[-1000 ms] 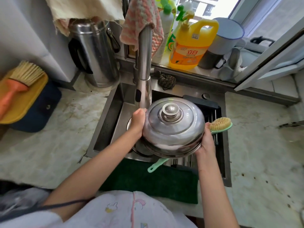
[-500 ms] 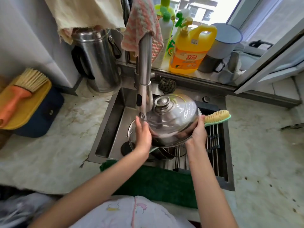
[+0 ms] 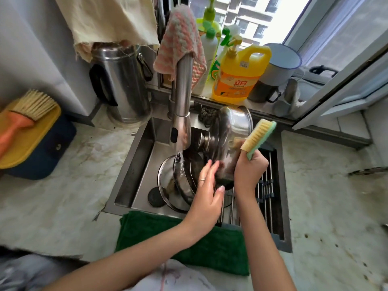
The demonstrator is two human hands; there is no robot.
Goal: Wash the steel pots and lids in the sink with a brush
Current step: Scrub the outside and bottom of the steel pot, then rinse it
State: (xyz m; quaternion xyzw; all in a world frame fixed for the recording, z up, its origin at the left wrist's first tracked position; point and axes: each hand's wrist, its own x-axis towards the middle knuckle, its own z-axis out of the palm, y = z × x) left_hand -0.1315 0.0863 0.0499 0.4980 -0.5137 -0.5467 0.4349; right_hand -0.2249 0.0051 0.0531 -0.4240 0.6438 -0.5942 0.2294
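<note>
Head view: steel pot (image 3: 238, 124) sits tipped sideways, lid (image 3: 223, 141) facing left.

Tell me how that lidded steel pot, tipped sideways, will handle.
Probably slippery: the steel pot is polished and the faucet is running beside it. Its lid faces sideways, so it may slide off. Rigid, round; the left hand only presses it flat, so it could roll.

Faucet (image 3: 182, 106) overhangs the sink (image 3: 134, 164); stacked lids (image 3: 180, 185) fill its floor; rack (image 3: 270, 196) at right seems bare.
</note>
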